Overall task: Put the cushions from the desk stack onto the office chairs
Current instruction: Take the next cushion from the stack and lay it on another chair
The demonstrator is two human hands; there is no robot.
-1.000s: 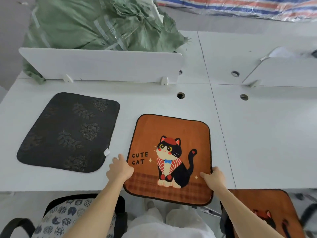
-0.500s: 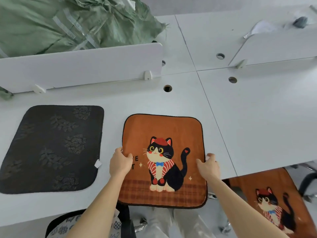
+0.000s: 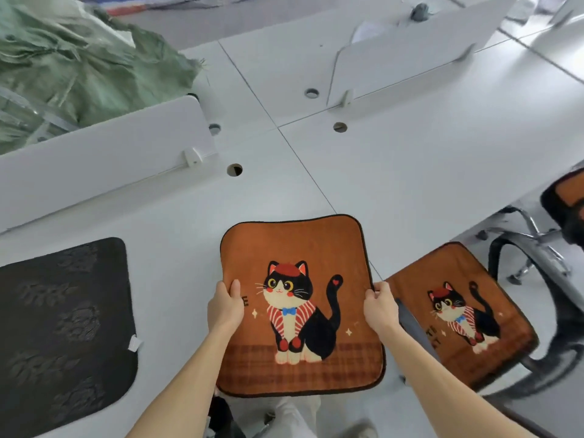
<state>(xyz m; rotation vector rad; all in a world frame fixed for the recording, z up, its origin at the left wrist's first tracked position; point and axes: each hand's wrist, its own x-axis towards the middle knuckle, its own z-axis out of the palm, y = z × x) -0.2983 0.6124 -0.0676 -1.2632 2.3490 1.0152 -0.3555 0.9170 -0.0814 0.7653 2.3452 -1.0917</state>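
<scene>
The orange cat cushion (image 3: 300, 311) is held flat, print side up, at the near edge of the white desk (image 3: 410, 184). Its far half lies over the desktop and its near half projects past the edge; contact with the surface cannot be determined. The left hand (image 3: 223, 308) grips the left edge, thumb on top and fingers curled beneath. The right hand (image 3: 379, 308) pinches the right edge in like fashion.

To the right, a second cat cushion (image 3: 458, 314) lies on the seat of an office chair (image 3: 537, 257). To the left, a black cushion (image 3: 63, 327) with a white tag (image 3: 135, 343) lies flat on the desk. Beyond a white divider panel (image 3: 94, 153) sits a green sack (image 3: 79, 67).
</scene>
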